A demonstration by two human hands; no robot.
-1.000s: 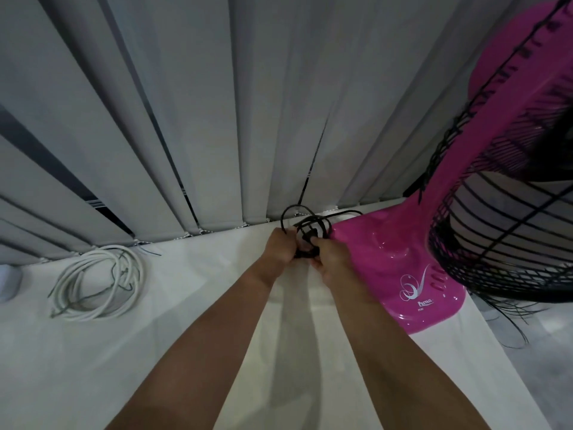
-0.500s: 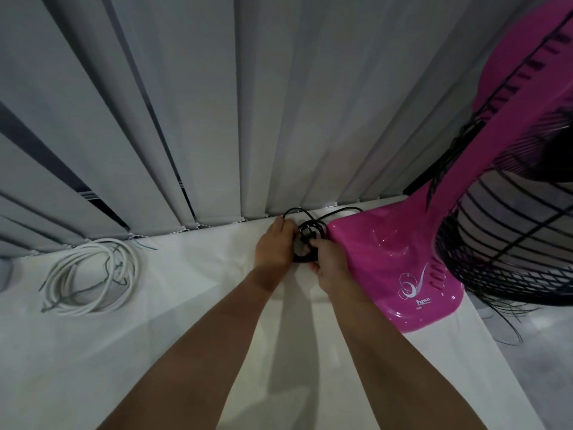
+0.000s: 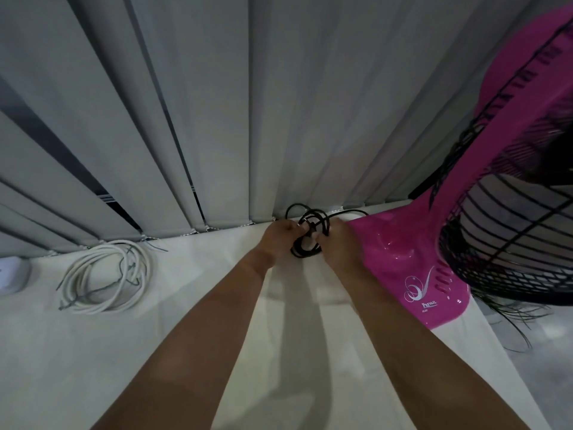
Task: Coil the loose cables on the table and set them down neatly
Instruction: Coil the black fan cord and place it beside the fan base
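Two hands, left hand (image 3: 280, 240) and right hand (image 3: 336, 243), are gripping a small black cable (image 3: 310, 234) coil, fingers clamped on it, at the bench (image 3: 186, 321) back edge beside a pink fan (image 3: 403, 259).

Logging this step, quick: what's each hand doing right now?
Left hand: closed, gripping the black cable coil.
Right hand: closed, holding the same black cable coil from the other side.
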